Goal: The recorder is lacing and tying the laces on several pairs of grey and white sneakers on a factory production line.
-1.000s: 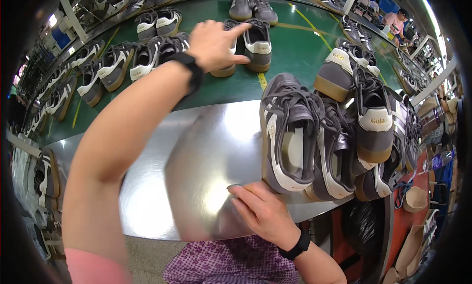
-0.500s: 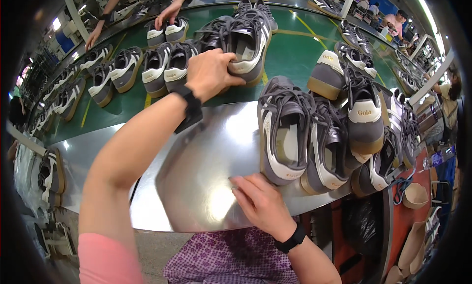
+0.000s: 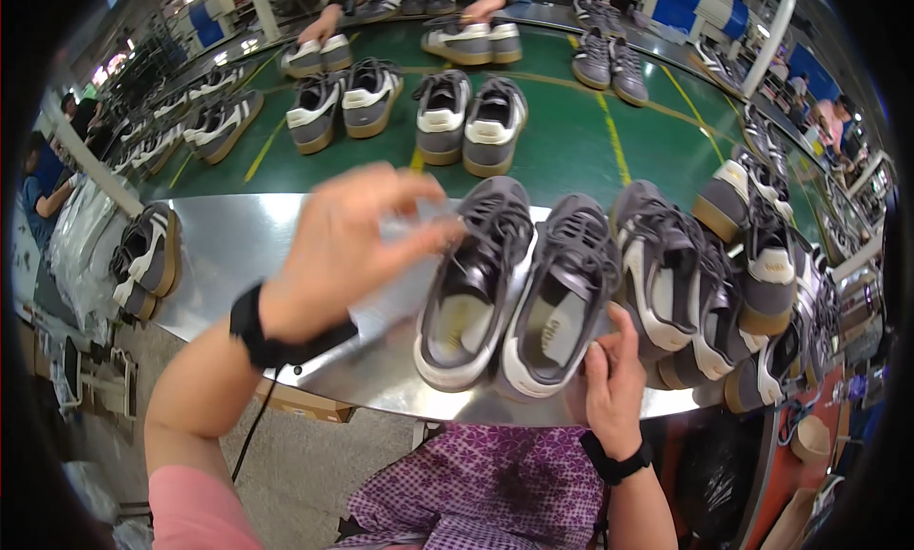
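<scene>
Two grey sneakers with white heels stand side by side on the metal table in front of me, a left shoe and a right shoe, toes pointing away. My left hand, smeared by motion, hovers by the left shoe's laces with thumb and fingers apart and nothing in them. Beside the right shoe's outer heel is my right hand, fingers loosely bent and thumb apart. Whether it touches the shoe I cannot tell.
Several similar shoes are crowded and stacked on the right. Beyond the table edge a green conveyor belt carries spaced pairs. Across it, another person's hands handle shoes. One more pair sits at the table's left end.
A pair of sneakers has come from the belt's near edge onto the metal table. My left hand has let go of it and drawn back. The view has shifted too.
</scene>
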A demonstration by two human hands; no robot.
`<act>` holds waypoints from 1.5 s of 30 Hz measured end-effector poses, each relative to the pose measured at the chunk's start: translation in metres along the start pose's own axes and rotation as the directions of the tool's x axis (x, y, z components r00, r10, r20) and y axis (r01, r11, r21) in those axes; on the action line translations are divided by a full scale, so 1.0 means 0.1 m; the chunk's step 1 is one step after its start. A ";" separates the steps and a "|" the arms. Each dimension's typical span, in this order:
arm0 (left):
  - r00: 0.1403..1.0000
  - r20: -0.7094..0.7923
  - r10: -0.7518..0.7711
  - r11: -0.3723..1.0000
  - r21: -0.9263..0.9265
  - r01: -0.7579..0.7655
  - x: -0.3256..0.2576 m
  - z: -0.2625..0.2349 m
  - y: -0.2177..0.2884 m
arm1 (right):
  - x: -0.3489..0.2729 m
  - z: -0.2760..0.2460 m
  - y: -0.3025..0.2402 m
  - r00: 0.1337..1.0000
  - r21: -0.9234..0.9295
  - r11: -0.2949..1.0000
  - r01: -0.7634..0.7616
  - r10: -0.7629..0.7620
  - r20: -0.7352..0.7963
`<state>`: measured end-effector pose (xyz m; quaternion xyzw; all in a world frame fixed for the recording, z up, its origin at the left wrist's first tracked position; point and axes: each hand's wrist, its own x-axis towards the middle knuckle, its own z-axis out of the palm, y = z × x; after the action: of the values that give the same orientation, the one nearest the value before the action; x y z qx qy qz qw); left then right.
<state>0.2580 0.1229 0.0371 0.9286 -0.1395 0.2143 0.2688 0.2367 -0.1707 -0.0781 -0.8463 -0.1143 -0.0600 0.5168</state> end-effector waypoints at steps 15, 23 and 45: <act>0.877 0.033 -0.479 0.699 0.618 0.359 1.21 0.04 -2.69 | 0.08 0.04 0.02 1.000 0.048 0.999 -0.012 0.012 -0.014; 0.955 -0.172 -0.243 0.704 0.646 0.295 0.54 -0.09 -1.96 | 0.10 0.03 0.01 1.000 0.055 0.998 0.004 -0.004 -0.006; 0.893 0.294 -0.341 0.885 -0.220 0.410 -0.80 0.11 -0.16 | 0.10 0.02 0.08 0.999 0.112 0.993 0.048 -0.047 -0.013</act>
<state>0.1977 0.1417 -0.0162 0.9105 -0.0167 0.0190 0.4128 0.2480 -0.1713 -0.0832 -0.8126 -0.1348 -0.0699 0.5627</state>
